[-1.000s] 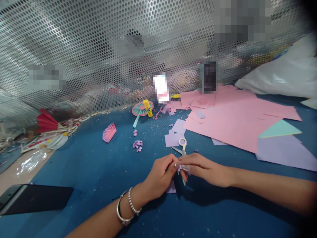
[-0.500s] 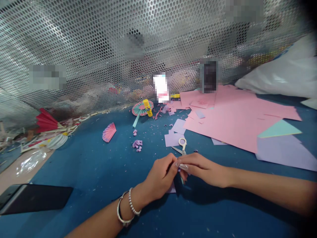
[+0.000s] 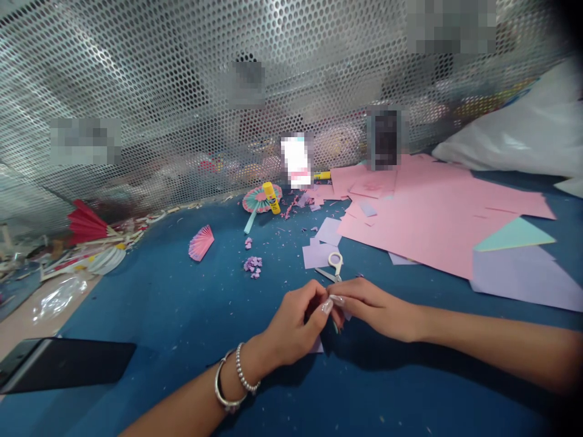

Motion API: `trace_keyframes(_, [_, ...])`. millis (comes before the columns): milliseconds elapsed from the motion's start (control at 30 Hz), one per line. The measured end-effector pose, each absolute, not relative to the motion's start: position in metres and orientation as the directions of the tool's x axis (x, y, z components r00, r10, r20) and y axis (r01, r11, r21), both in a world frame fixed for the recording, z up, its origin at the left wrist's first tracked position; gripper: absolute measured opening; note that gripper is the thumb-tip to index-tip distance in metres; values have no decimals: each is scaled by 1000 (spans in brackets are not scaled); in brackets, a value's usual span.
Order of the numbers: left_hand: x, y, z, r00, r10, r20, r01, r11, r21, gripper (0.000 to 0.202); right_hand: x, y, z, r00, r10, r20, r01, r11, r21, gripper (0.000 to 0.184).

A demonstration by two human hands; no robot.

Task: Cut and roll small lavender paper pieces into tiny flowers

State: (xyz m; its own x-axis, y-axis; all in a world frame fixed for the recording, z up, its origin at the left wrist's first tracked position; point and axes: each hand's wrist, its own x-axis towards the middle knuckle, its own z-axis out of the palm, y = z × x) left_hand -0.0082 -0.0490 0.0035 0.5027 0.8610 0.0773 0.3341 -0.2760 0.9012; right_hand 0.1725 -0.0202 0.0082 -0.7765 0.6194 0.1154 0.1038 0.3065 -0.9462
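Note:
My left hand (image 3: 298, 325), with a beaded bracelet and a bangle at the wrist, meets my right hand (image 3: 376, 309) over the blue table. Both are closed, thumbs and fingertips pinched together around a small piece of purple paper, mostly hidden by the fingers. Just beyond them lie white-handled scissors (image 3: 335, 261), blades parted, partly on a lilac paper piece (image 3: 314, 257). Another lilac scrap (image 3: 317, 346) shows from under my left hand. A small heap of crumpled purple paper bits (image 3: 252, 265) lies ahead to the left.
Large pink sheets (image 3: 419, 218) cover the right, with lilac paper (image 3: 523, 276) and mint paper (image 3: 514, 235). Farther back are a yellow glue stick (image 3: 272, 199), a round paper fan (image 3: 255, 200) and a pink folded fan (image 3: 201, 243). A dark phone (image 3: 77, 365) lies left. Perforated metal (image 3: 173, 103) borders the table.
My left thumb has shifted slightly and its nail now shows, beside the right fingertips. The hands stay together in nearly the same place.

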Motion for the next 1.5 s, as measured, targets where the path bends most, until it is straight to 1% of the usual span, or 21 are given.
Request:
trace_keyframes(233, [-8, -47, 7, 514, 853, 86, 305, -276, 911, 24, 172, -21, 10, -757, 641, 126, 132, 338, -932, 44])
trace_keyframes(367, [-8, -47, 5, 498, 864, 79, 335, -276, 901, 20, 173, -21, 8, -737, 665, 123, 153, 342, -927, 41])
trace_keyframes(567, [-7, -50, 4, 457, 880, 129, 382, -326, 865, 13, 172, -21, 3, -664, 743, 89, 253, 335, -908, 34])
trace_keyframes(733, [-7, -50, 5, 395, 908, 139, 441, -321, 838, 14, 173, -20, 4, -650, 754, 98, 243, 328, -913, 29])
trace_keyframes(833, [-7, -50, 4, 384, 906, 179, 527, -375, 763, 12, 173, -21, 4, -657, 744, 118, 222, 341, -913, 31])
trace_keyframes(900, [-7, -50, 3, 395, 888, 237, 596, -444, 669, 10, 171, -22, 5, -656, 747, 110, 245, 349, -904, 32])
trace_keyframes(967, [-7, -50, 3, 410, 870, 272, 633, -487, 602, 9, 170, -23, 5, -644, 760, 92, 282, 347, -894, 32])
trace_keyframes(1033, [-7, -51, 4, 403, 868, 289, 649, -494, 578, 9, 169, -23, 5, -637, 766, 84, 298, 345, -890, 33])
trace_keyframes(1100, [-7, -51, 4, 371, 880, 297, 655, -475, 588, 10, 169, -23, 5, -634, 768, 90, 293, 346, -891, 33])
trace_keyframes(1200, [-7, -51, 6, 332, 901, 280, 640, -433, 635, 11, 170, -23, 4, -625, 774, 105, 265, 337, -903, 29])
trace_keyframes(1267, [-7, -51, 7, 325, 911, 255, 622, -409, 668, 12, 170, -24, 3, -611, 785, 102, 240, 306, -921, 23])
trace_keyframes(1367, [-7, -51, 8, 314, 924, 217, 596, -370, 713, 13, 170, -25, 1, -571, 814, 106, 186, 254, -949, 7])
trace_keyframes(1400, [-7, -51, 8, 311, 928, 206, 586, -358, 727, 13, 169, -25, 1, -557, 823, 113, 172, 248, -953, 6])
trace_keyframes(1500, [-7, -51, 8, 311, 934, 174, 548, -326, 770, 14, 169, -25, 3, -524, 840, 140, 189, 275, -943, 13])
